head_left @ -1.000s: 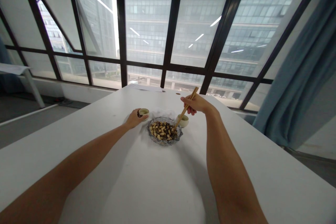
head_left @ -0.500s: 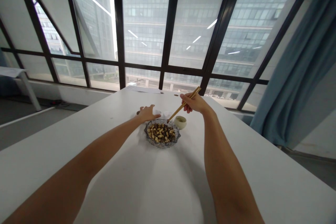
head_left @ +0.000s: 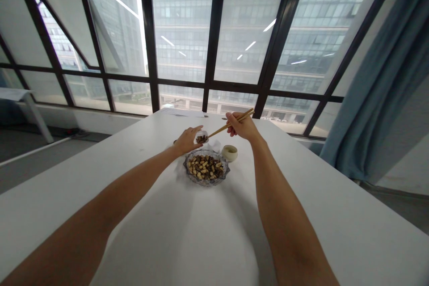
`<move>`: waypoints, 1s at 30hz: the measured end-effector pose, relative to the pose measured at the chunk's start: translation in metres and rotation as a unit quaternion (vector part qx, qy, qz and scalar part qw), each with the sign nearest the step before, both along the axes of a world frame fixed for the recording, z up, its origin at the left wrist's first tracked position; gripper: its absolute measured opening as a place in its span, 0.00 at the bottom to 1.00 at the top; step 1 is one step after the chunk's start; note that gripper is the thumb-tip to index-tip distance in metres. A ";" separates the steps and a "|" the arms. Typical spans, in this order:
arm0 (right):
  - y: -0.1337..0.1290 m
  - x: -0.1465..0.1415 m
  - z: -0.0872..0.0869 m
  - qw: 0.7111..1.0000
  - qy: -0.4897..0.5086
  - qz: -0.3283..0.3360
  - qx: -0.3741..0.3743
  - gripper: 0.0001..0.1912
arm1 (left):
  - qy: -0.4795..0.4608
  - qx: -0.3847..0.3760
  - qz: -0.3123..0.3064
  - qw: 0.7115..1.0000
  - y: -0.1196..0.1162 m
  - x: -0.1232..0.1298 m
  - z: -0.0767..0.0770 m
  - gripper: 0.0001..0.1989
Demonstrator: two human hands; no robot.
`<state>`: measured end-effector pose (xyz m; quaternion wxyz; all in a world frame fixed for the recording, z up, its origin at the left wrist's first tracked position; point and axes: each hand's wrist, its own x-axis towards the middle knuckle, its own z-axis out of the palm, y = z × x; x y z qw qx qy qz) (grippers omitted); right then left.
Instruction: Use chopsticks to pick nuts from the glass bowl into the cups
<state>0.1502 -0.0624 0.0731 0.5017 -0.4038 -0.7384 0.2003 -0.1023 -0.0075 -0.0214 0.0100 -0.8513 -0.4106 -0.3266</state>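
My left hand (head_left: 188,141) is closed around a small whitish cup (head_left: 205,134), tipped so that several dark seeds (head_left: 201,139) show inside. My right hand (head_left: 241,126) grips a pair of wooden chopsticks (head_left: 219,130), their tips at the small cup's right side. Whether a seed is between the tips is too small to tell. Just below both hands stands a scalloped clear glass bowl (head_left: 208,182), filled with peanuts and dark seeds (head_left: 205,166). A pale green round cup (head_left: 229,153) sits at the bowl's upper right, apart from my right hand.
All this rests on a large white table (head_left: 150,241). Sheets of paper (head_left: 182,112) lie at its far edge, near small dark round pieces (head_left: 206,116). Windows (head_left: 182,31) rise behind the table, and a blue curtain (head_left: 375,111) hangs at the right.
The chopstick tips have moved from the glass bowl's far rim up and left to the small cup. My left hand has taken hold of that cup, whose seeds now show.
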 end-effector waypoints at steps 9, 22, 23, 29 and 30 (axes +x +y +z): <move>0.009 -0.011 -0.012 0.998 -0.065 0.013 -0.011 0.28 | 0.036 0.006 0.036 0.999 0.002 0.003 -0.003 0.42; -0.031 -0.012 0.013 0.930 -0.199 0.132 -0.281 0.27 | 0.061 -0.077 0.142 0.985 0.025 0.004 -0.017 0.39; -0.030 -0.017 0.011 0.926 -0.201 0.137 -0.290 0.26 | 0.061 -0.060 0.140 0.986 0.022 0.000 -0.017 0.37; -0.013 -0.027 -0.003 0.959 -0.139 0.089 -0.230 0.22 | 0.023 0.031 0.141 0.989 0.001 -0.040 -0.033 0.32; -0.010 -0.025 -0.004 0.963 -0.133 0.079 -0.220 0.22 | 0.010 0.036 0.144 0.989 -0.002 -0.047 -0.039 0.31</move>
